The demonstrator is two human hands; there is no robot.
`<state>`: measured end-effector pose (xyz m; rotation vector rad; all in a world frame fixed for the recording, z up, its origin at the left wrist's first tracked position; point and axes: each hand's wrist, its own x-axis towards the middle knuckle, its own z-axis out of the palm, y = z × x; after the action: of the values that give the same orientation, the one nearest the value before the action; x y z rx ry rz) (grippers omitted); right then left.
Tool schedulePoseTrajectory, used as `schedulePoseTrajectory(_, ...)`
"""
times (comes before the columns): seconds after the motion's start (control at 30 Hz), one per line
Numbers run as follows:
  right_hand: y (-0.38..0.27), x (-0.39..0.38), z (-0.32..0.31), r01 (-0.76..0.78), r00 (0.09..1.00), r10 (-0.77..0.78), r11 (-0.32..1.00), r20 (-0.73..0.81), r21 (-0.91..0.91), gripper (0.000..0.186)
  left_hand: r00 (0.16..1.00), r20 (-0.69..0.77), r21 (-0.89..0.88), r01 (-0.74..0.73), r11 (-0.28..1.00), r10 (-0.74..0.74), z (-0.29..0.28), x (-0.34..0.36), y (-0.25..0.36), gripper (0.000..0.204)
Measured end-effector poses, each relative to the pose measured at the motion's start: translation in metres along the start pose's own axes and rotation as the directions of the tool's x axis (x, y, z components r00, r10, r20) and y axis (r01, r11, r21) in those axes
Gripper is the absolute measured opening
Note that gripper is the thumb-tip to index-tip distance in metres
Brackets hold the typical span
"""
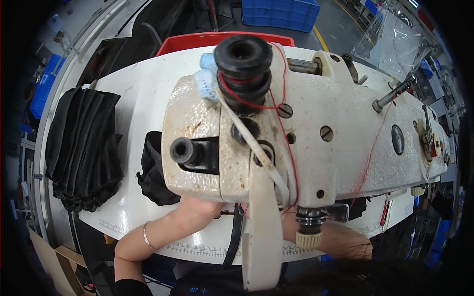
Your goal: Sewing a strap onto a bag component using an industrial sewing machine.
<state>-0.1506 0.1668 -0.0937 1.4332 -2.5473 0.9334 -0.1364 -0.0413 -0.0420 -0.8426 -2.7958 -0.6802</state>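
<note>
A white sewing machine [306, 143] fills the middle of the view and covers most of both my hands. My left hand [200, 207] reaches in under the machine's head from the left; its fingers are hidden. My right forearm [340, 240] comes from the lower right, and the hand itself is almost wholly behind the machine. Between the hands a narrow black strip [234, 239] runs down over the table's front edge. Black fabric [157, 175] lies just left of the machine head, partly under it. What my fingers hold, if anything, does not show.
A thick stack of black fabric pieces [84, 148] rests on the white table [133, 93] at the left. Red thread [291, 163] loops over the machine. Behind the table stand a red bin [197, 42] and a blue crate [281, 14]. A cardboard box [64, 264] sits lower left.
</note>
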Motion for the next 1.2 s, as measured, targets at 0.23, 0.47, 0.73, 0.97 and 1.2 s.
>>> schedulePoseTrajectory(0.23,-0.011,0.003,-0.015,-0.463,0.886,0.38,0.731,0.264,0.501,0.027,1.0,0.001,0.059,-0.008,0.998,0.008,0.004,0.0,0.005,0.025)
schedulePoseTrajectory(0.47,-0.022,0.012,-0.041,0.215,0.975,-0.167,0.867,0.144,-0.45,0.025,0.987,-0.129,0.111,-0.078,0.991,0.092,0.012,-0.004,0.004,0.028)
schedulePoseTrajectory(0.73,-0.02,0.009,-0.03,0.109,0.994,-0.106,0.987,0.037,-0.117,0.032,0.984,-0.119,0.172,-0.109,0.979,0.131,0.014,-0.012,0.009,0.034)
schedulePoseTrajectory(0.97,-0.015,0.008,-0.019,-0.025,0.995,0.027,0.999,-0.092,0.023,0.029,0.97,-0.081,0.257,-0.202,0.945,0.229,0.002,0.004,-0.002,0.027)
schedulePoseTrajectory(1.2,-0.018,0.021,-0.022,-0.026,0.994,-0.01,0.947,-0.111,-0.32,0.021,0.963,-0.113,0.225,-0.213,0.951,0.243,0.006,0.004,-0.017,0.024)
